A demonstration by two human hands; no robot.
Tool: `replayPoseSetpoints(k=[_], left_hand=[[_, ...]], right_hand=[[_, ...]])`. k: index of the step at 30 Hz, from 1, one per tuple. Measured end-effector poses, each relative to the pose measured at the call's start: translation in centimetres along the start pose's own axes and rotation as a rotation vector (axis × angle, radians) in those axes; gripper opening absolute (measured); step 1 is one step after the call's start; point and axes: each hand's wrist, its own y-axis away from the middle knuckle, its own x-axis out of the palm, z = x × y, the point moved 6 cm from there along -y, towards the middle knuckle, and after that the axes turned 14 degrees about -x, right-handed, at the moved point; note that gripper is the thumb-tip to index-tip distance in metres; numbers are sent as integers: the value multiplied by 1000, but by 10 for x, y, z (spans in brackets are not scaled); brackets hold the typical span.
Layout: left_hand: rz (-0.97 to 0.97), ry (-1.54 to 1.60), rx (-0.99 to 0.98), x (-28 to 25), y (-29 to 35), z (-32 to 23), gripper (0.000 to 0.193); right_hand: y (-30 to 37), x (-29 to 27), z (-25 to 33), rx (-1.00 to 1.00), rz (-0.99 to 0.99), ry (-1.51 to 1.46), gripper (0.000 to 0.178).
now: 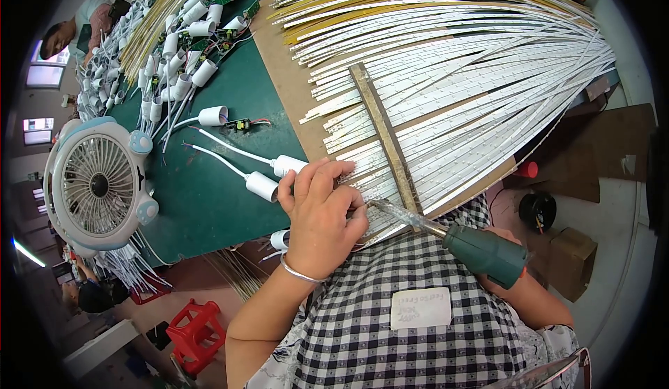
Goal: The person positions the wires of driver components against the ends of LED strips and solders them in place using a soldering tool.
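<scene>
The green tabletop [209, 222] spreads out beyond and left of my left hand [322, 204]. A brown board [279, 86] lies ahead of my fingers, carrying the white LED strips [446, 75]. Their long axes run from near my left fingertips away to the far right, where they gather into a bundle; the near ends splay, probably so each can be reached singly. Well off to my left stands a round desk fan [100, 185]. The flat metal bar [383, 134] crosses the strips just ahead of my grip, likely as a weight against sliding.

My right hand [496, 235] is wrapped around the green soldering gun [484, 249], its fingers mostly hidden by the body. The gun's long axis slants across in front of me, the tip pointing left and slightly away, close by my left thumb and forefinger. Those two curl toward each other; whether they pinch anything I cannot tell. The nearest white cylindrical housing [261, 187] lies just left of my left fingers, its open end toward them and its cable trailing away.
</scene>
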Motion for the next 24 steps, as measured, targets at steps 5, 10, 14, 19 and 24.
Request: replayPoseSetpoints(k=[5, 10, 14, 19, 24], left_hand=[[-6, 7, 2, 0, 0, 0, 10], [-15, 11, 7, 1, 0, 1, 10], [-12, 16, 1, 1, 1, 1, 10], [-9, -1, -6, 0, 0, 1, 10], [-21, -10, -8, 0, 0, 1, 10]], right_hand=[[-7, -4, 0, 109, -24, -149, 46], [-17, -16, 5, 72, 31, -41, 45], [-24, -31, 14, -144, -32, 188, 33], [12, -21, -10, 365, -359, -305, 60], [7, -9, -13, 397, -613, -784, 62]])
